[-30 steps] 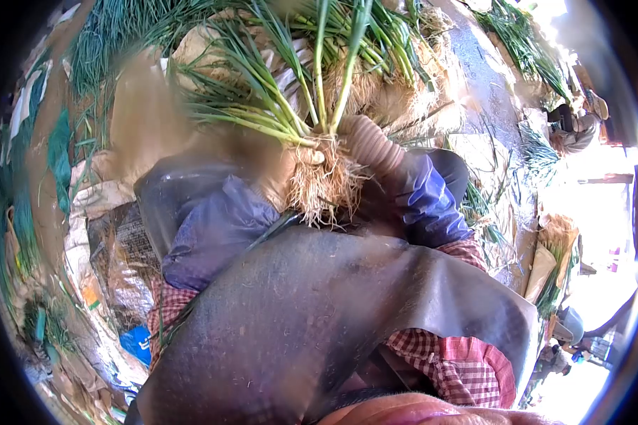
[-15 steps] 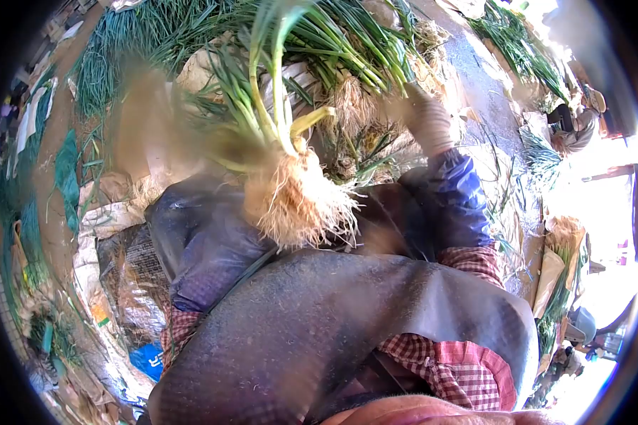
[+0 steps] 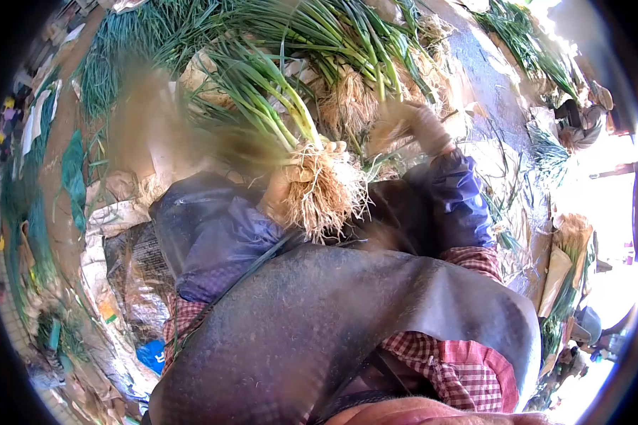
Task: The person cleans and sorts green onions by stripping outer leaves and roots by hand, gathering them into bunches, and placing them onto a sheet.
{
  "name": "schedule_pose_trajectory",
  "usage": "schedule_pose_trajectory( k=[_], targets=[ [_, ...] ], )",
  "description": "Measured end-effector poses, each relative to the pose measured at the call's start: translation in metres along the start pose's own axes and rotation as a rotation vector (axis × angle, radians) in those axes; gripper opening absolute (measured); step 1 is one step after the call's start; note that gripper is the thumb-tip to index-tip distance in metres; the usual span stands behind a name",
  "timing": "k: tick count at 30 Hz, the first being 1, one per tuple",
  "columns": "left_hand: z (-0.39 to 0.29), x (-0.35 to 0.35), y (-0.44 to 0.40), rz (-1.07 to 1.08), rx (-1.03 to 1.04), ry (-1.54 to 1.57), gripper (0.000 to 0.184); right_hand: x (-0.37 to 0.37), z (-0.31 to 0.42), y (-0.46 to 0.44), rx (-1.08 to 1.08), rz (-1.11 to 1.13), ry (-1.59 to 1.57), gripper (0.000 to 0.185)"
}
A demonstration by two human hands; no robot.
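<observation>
My left hand (image 3: 276, 193) is closed round the lower stalks of a bunch of green onions (image 3: 301, 117). Their green leaves point up and away from me. The pale, stringy roots (image 3: 326, 195) hang over my lap and hide part of the hand. To the right, my right hand (image 3: 427, 129) is partly smeared by motion. It appears closed on the lower end of a green onion (image 3: 390, 131), whose blurred roots show beside the fingers. Just beyond lies a heap of green onions (image 3: 333, 35), with a root clump (image 3: 349, 99) facing me.
A dark apron (image 3: 319, 312) covers my lap. More green onions (image 3: 127, 57) spread over the ground at far left, and another bundle (image 3: 524, 49) lies far right. Sacking (image 3: 106, 216) lies on the left. Another person (image 3: 585, 124) is at the right edge.
The held bunch has tilted, its leaves leaning further left, and its roots have shifted slightly right. My right hand has drawn back from the heap towards me, with blurred roots beside it.
</observation>
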State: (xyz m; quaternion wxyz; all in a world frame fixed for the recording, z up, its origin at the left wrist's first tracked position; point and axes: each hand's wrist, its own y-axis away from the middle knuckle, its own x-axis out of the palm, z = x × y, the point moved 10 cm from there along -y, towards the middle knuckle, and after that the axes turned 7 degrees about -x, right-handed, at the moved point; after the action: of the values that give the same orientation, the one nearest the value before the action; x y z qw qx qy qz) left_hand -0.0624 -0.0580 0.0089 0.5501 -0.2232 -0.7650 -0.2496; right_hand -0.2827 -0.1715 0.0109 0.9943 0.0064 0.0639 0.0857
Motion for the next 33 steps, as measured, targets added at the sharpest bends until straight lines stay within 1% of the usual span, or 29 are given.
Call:
schedule_pose_trajectory(
  k=[2,3,4,5,6,7,9,10,11,12,14,15,16,17,18,19,20,21,22,23,24,25,26,28,29,30,32,33],
  targets=[
    [0.002,-0.008,0.004,-0.010,-0.022,-0.120,0.063,0.047,-0.009,0.015,0.144,0.081,-0.250,0.024],
    [0.003,-0.013,0.005,0.042,-0.045,-0.091,0.067,0.066,-0.006,0.021,0.137,0.128,-0.254,0.027],
    [0.004,-0.014,0.008,-0.034,-0.050,-0.069,0.064,0.085,0.000,0.029,0.131,0.176,-0.257,0.031],
    [0.008,-0.016,0.007,0.009,-0.088,-0.039,0.063,0.098,0.021,0.039,0.093,0.172,-0.182,0.035],
    [0.010,-0.012,0.007,0.053,-0.126,-0.010,0.063,0.109,0.019,0.037,0.060,0.215,-0.216,0.031],
    [0.007,-0.011,0.006,0.011,-0.076,-0.024,0.061,0.118,0.014,0.042,0.091,0.247,-0.278,0.030],
    [0.005,-0.009,0.005,0.038,-0.066,-0.056,0.059,0.128,0.011,0.046,0.121,0.279,-0.337,0.029],
    [0.004,-0.007,0.004,0.064,-0.057,-0.085,0.058,0.128,0.007,0.047,0.161,0.264,-0.355,0.031],
    [0.005,-0.009,0.005,0.049,-0.073,-0.029,0.048,0.129,0.003,0.049,0.200,0.249,-0.372,0.033],
    [0.005,-0.010,0.004,0.049,-0.071,-0.025,0.048,0.127,-0.007,0.042,0.203,0.251,-0.370,0.033],
    [0.010,-0.018,0.003,0.024,-0.103,-0.056,0.045,0.107,-0.016,0.006,-0.109,0.215,-0.155,0.032],
    [0.012,-0.019,0.003,0.024,-0.107,-0.083,0.037,0.103,-0.031,-0.006,0.032,0.139,-0.329,0.028],
    [0.012,-0.019,0.003,0.025,-0.108,-0.081,0.037,0.095,-0.036,-0.013,0.095,0.081,-0.463,0.024],
    [0.013,-0.020,0.002,0.028,-0.123,-0.031,0.039,0.085,-0.028,-0.010,-0.032,0.072,-0.426,0.026],
    [0.013,-0.019,0.002,0.029,-0.135,0.020,0.041,0.089,-0.007,0.001,-0.094,0.071,-0.406,0.027],
    [0.014,-0.012,0.001,0.140,-0.159,0.033,0.042,0.093,0.015,0.012,-0.156,0.069,-0.387,0.028],
    [0.014,-0.010,0.000,0.140,-0.155,0.036,0.042,0.101,0.025,0.023,-0.071,0.026,-0.399,0.030],
    [0.011,-0.017,-0.002,0.026,-0.116,-0.047,0.035,0.105,0.024,0.030,0.015,-0.020,-0.409,0.032],
    [0.008,-0.024,-0.002,-0.088,-0.077,-0.132,0.030,0.108,0.024,0.031,0.018,-0.019,-0.407,0.032],
    [0.009,-0.012,0.002,0.004,-0.063,-0.079,0.030,0.108,0.027,0.031,-0.019,-0.026,-0.363,0.034],
    [0.009,-0.013,0.004,0.004,-0.062,-0.081,0.030,0.109,0.029,0.031,-0.057,-0.032,-0.322,0.035],
    [0.008,-0.016,0.006,-0.021,-0.075,-0.049,0.032,0.106,0.040,0.032,-0.179,-0.066,-0.173,0.034],
    [0.006,-0.019,0.007,-0.047,-0.086,-0.018,0.034,0.108,0.038,0.032,-0.183,-0.064,-0.177,0.034],
    [0.001,-0.023,0.007,-0.044,-0.040,0.006,0.032,0.095,0.040,0.036,-0.275,-0.205,0.148,0.029],
    [-0.003,-0.026,0.009,-0.079,-0.009,-0.011,0.032,0.087,0.036,0.032,-0.337,-0.203,0.428,0.021],
    [-0.005,-0.030,0.010,-0.113,0.020,-0.026,0.031,0.092,0.040,0.034,-0.335,-0.200,0.428,0.021],
    [-0.007,-0.026,0.010,-0.108,0.039,-0.032,0.031,0.100,0.070,0.045,-0.503,-0.224,0.130,0.013],
    [-0.011,-0.024,0.010,-0.103,0.056,-0.038,0.031,0.108,0.078,0.046,-0.509,-0.139,0.324,0.010]
  ],
)
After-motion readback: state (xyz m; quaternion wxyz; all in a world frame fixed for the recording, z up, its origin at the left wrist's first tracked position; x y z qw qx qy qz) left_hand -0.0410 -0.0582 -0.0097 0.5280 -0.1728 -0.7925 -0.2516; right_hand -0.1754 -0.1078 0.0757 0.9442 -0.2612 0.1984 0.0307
